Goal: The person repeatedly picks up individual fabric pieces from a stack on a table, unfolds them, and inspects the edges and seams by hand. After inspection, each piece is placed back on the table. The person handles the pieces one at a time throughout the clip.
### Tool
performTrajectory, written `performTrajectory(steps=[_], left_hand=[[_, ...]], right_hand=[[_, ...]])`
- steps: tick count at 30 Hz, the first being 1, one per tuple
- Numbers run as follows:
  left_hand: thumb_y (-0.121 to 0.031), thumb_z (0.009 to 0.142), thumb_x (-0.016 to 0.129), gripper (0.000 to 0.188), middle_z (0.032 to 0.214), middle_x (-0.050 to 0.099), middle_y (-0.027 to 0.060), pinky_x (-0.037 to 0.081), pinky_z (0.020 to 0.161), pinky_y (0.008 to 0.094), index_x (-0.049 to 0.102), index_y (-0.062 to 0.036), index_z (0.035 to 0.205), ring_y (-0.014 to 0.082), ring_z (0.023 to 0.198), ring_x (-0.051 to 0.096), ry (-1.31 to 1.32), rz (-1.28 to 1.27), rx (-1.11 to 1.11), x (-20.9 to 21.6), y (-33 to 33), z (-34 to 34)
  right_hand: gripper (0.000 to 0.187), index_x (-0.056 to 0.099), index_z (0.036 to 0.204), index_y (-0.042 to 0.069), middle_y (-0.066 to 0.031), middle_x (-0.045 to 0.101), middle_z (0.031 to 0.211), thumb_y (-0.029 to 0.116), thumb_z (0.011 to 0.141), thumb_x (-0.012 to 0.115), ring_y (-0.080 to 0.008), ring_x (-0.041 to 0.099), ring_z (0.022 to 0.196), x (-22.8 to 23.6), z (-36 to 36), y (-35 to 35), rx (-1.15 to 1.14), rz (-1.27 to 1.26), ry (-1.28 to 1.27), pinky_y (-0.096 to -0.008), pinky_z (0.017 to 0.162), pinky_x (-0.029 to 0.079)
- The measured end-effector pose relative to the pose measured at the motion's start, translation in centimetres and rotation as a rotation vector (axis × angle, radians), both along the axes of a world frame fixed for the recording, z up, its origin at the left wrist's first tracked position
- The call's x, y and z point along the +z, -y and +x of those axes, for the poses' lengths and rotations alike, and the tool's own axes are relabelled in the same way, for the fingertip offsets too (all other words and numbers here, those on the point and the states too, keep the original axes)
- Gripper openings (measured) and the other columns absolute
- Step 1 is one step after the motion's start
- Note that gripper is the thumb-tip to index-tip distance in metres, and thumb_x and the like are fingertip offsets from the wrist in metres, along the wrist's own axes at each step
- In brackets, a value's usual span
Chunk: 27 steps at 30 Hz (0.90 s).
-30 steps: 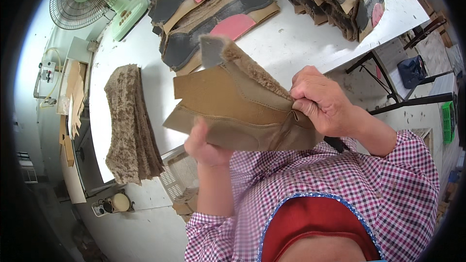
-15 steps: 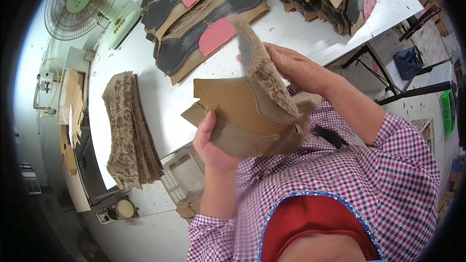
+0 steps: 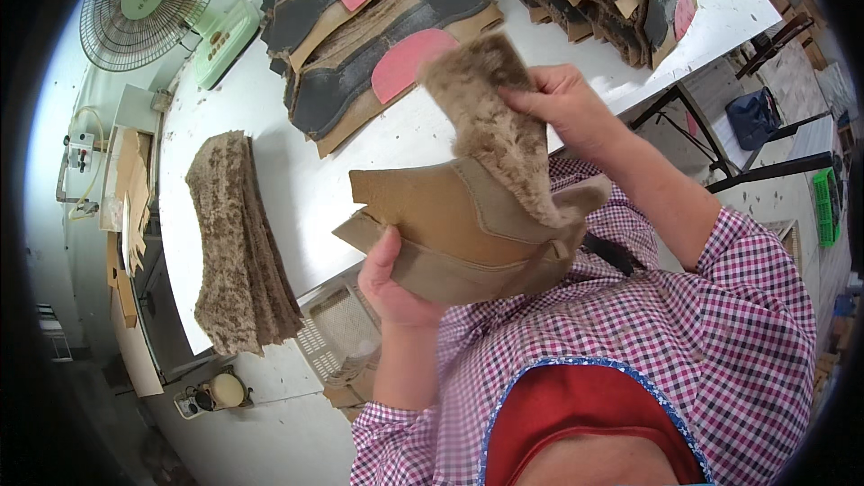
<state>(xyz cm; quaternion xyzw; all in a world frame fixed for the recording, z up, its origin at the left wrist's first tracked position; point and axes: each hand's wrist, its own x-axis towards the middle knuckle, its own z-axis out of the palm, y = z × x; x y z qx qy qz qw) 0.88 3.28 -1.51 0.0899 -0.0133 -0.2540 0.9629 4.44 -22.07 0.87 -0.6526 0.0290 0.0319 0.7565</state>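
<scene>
My left hand [image 3: 396, 286] grips a tan leather boot upper [image 3: 418, 202], with the thumb on top and the other fingers hidden beneath. Stitched seams and a darker lower panel show on it. Between the thumb and fingers of my right hand [image 3: 576, 110] is a brown furry lining piece [image 3: 486, 94], held raised with its fur side showing. The lower end of the lining lies against the right part of the upper; whether the two are joined I cannot tell. Both are close to my body, over the table's near edge.
A stack of furry strips [image 3: 236, 243] rests at the left of the white table [image 3: 324, 216]. Behind are piles of dark pieces with pink patches [image 3: 409, 63] and another dark pile [image 3: 621, 0]. A fan [image 3: 148, 0] stands at the far left; a perforated crate [image 3: 337, 328] sits below the edge.
My right hand has swung the furry lining round, so its fur side now faces up instead of its edge. My left hand keeps hold of the boot upper, which has dipped slightly.
</scene>
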Motion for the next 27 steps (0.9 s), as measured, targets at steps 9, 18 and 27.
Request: performTrajectory(steps=[9, 18, 27], left_hand=[[-0.020, 0.095, 0.044, 0.044, 0.134, 0.054, 0.0184, 0.041, 0.104, 0.0510, 0.047, 0.0005, 0.134, 0.0351, 0.122, 0.053, -0.083, 0.113, 0.047, 1.4, 0.9, -0.1], [-0.022, 0.097, 0.040, 0.044, 0.135, 0.053, 0.0191, 0.042, 0.104, 0.0519, 0.046, 0.0014, 0.134, 0.0354, 0.122, 0.053, -0.074, 0.180, 0.148, 2.8, 1.0, -0.2], [-0.023, 0.096, 0.041, 0.046, 0.135, 0.053, 0.0192, 0.041, 0.104, 0.0504, 0.045, 0.0017, 0.135, 0.0344, 0.122, 0.053, 0.002, 0.178, 0.102, 3.0, 0.6, -1.2]], right_hand=[[0.024, 0.065, 0.103, -0.002, -0.0028, 0.062, 0.085, 0.018, 0.091, 0.065, -0.0100, 0.056, 0.080, -5.4, 0.3, -2.3, -0.028, -0.189, 0.047, -0.0261, 0.071, 0.047], [0.032, 0.062, 0.103, 0.001, -0.0129, 0.062, 0.094, 0.008, 0.075, 0.077, -0.0281, 0.063, 0.080, 1.7, -7.2, -3.7, -0.149, -0.801, 0.780, -0.0345, 0.069, 0.054], [0.023, 0.062, 0.093, 0.000, -0.0127, 0.062, 0.082, 0.011, 0.078, 0.076, -0.0287, 0.064, 0.071, 2.7, -7.9, -3.4, 0.038, -0.591, 0.554, -0.0343, 0.062, 0.051]])
